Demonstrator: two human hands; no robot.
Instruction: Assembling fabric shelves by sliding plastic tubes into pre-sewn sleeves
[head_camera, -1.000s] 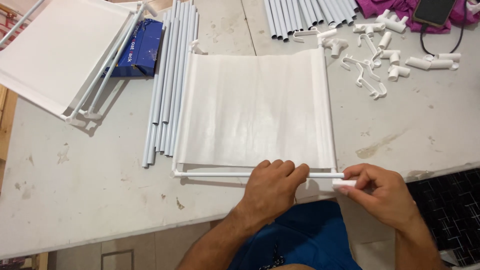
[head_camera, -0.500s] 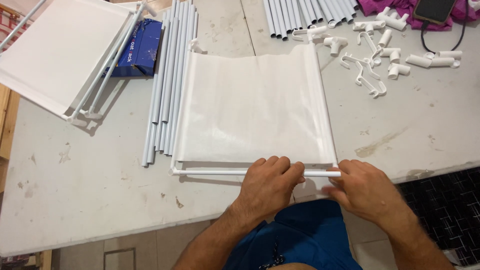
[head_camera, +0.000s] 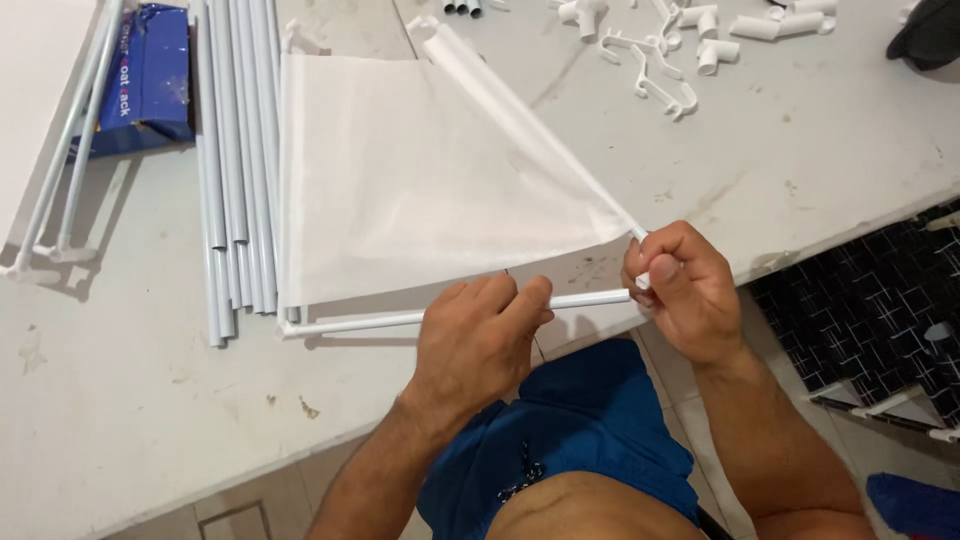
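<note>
A white fabric shelf panel (head_camera: 420, 180) lies on the white table (head_camera: 150, 420), its right side lifted off the surface. A thin white tube (head_camera: 370, 321) runs along the panel's near edge. My left hand (head_camera: 478, 340) grips this tube near its middle. My right hand (head_camera: 678, 285) is closed around the tube's right end and the near end of the panel's right-side tube (head_camera: 520, 110), which slants away to the far left.
A bundle of several white tubes (head_camera: 230, 170) lies left of the panel. A blue package (head_camera: 150, 75) and an assembled white frame (head_camera: 60, 140) sit at the far left. White plastic connectors (head_camera: 665, 75) are scattered at the back right. The table edge is near my body.
The panel's right side has come up off the table and its near right corner swung toward my right hand. Both hands stay at the near tube. The view has moved closer.
</note>
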